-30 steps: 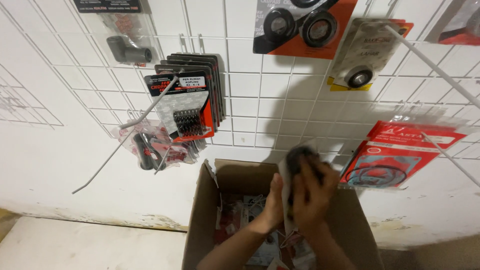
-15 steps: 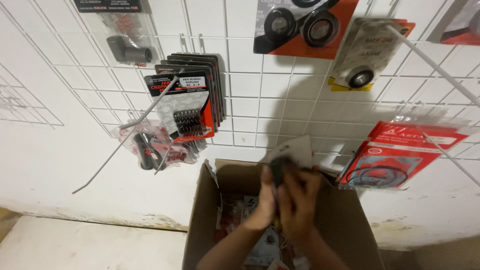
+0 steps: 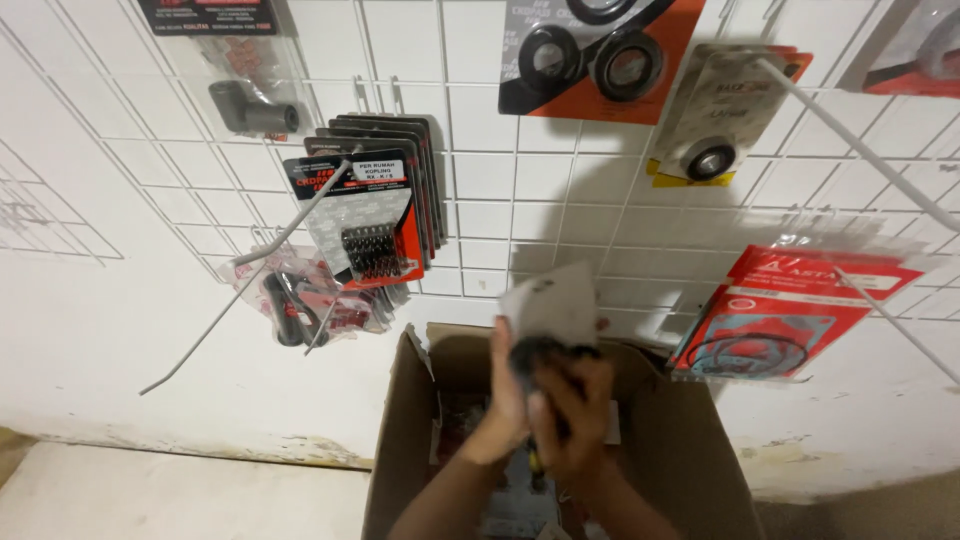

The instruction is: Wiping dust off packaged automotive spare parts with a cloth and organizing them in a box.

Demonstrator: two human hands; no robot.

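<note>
A carded packet with a pale, blank-looking backing and a dark round part at its lower end is held up above an open cardboard box, between both hands. The left hand wraps its fingers around the packet's left edge, closed on it; the right hand is closed over the dark lower part, its fingers curled across the front. The card's top stands above the fingertips, tilted slightly left, in front of the white wire grid panel on the wall.

Below the fingers the box stands open with its flaps raised, and more packets lie inside, blurred and partly hidden by the forearms.

Up and to the left of the fingers hangs a stack of red-and-black blister cards of small springs, with a clear bag of red and black parts just under it and a long bare peg hook slanting down left. Higher up is a bag with a black rubber elbow cap. Directly above the fingers hangs an orange card of black ring seals, beside it a card with a bearing. To the right of the fingers hangs a red gasket packet
</note>
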